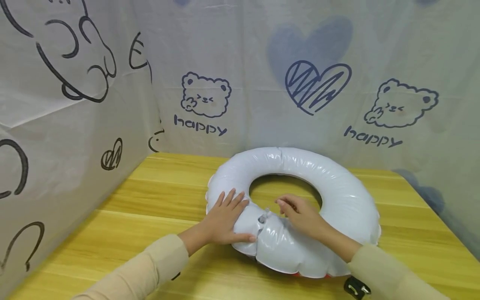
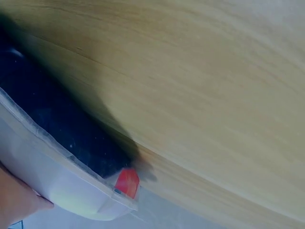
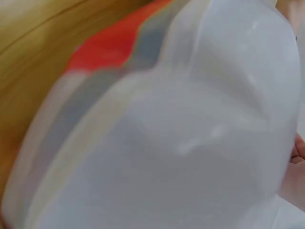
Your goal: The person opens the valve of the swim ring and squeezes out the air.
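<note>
A white inflatable swim ring (image 1: pixel 348 187) lies on the wooden table, its clear valve (image 1: pixel 262 218) on the near inner side. My left hand (image 1: pixel 225 218) rests on the ring left of the valve, fingers spread and thumb toward the seam. Just right of the valve is my right hand (image 1: pixel 300 214), its fingers loosely bent and nothing visible in them; a small gap separates the fingertips from the valve. In the left wrist view, the ring's underside (image 2: pixel 52 109) looks dark, with a red patch. White vinyl (image 3: pixel 190 143) fills most of the blurred right wrist view.
The yellow wood-grain table (image 1: pixel 157 196) extends around the ring. Light cloth (image 1: pixel 255 83) with printed bears and hearts hangs behind and along the left side. A small black object with a metal tip (image 1: pixel 356 287) is below the right sleeve; its kind is unclear.
</note>
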Motion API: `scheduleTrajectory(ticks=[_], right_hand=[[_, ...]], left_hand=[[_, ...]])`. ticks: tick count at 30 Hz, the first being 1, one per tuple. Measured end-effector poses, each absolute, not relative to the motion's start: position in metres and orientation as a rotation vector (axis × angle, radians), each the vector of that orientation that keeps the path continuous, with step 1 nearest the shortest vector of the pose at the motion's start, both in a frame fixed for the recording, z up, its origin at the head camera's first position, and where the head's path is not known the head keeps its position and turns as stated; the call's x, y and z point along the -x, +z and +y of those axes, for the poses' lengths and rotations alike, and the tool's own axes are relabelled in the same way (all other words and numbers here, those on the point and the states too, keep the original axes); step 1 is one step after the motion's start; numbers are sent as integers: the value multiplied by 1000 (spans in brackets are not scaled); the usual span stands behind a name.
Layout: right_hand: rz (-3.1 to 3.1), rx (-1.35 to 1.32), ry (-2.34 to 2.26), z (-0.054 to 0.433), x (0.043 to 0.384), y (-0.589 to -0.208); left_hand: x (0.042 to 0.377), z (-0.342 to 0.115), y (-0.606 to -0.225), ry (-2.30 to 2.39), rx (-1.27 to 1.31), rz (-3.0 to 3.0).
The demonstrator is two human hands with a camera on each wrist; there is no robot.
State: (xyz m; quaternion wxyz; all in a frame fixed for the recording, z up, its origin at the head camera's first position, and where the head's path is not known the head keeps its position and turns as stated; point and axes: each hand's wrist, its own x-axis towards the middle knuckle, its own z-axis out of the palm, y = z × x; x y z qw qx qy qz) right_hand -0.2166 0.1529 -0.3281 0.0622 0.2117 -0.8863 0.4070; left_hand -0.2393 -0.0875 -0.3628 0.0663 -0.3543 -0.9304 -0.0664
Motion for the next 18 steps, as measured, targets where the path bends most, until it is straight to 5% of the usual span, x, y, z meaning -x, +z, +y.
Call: scheduleTrajectory(ticks=[18], right_hand=[[-2985, -721, 299, 188, 178, -335]], left_hand=[[226, -79, -364, -199, 966, -2841]])
